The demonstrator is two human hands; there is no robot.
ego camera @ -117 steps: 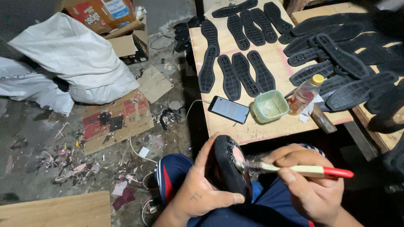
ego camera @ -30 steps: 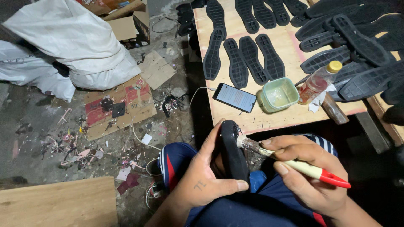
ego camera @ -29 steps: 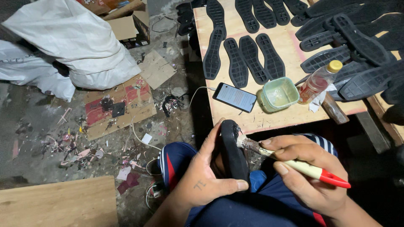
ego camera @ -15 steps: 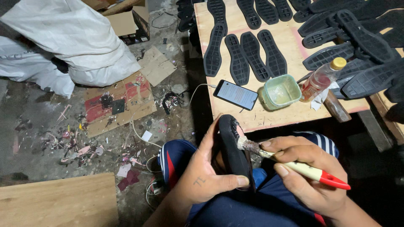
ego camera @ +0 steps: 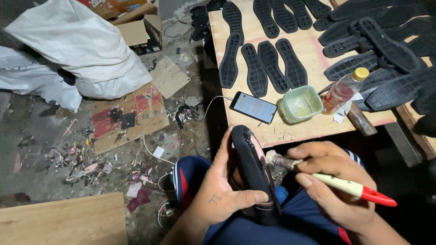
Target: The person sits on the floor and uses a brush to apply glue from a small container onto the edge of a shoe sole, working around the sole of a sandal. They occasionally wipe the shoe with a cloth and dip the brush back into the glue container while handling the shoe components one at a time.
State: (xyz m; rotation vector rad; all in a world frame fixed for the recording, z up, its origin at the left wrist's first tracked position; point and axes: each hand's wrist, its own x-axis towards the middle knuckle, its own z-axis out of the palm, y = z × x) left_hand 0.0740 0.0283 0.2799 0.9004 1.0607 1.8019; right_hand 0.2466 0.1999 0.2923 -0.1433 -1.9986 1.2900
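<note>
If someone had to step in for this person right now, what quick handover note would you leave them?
Left hand: grips a black shoe on the lap, bottom turned toward the brush.
Right hand: holds a brush, bristles touching the shoe's bottom.
On the wooden board: green tub, small bottle, phone, many black soles laid out.
Done: part of the shoe's bottom looks coated.
Left: how much more needs brushing cannot be told.

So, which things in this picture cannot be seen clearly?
- Shoe, head view: far side hidden by the left hand.
- Brush: middle of handle covered by right hand.
- Soles: cut off by top and right edges, dark.
- Tub: contents unclear.
</note>
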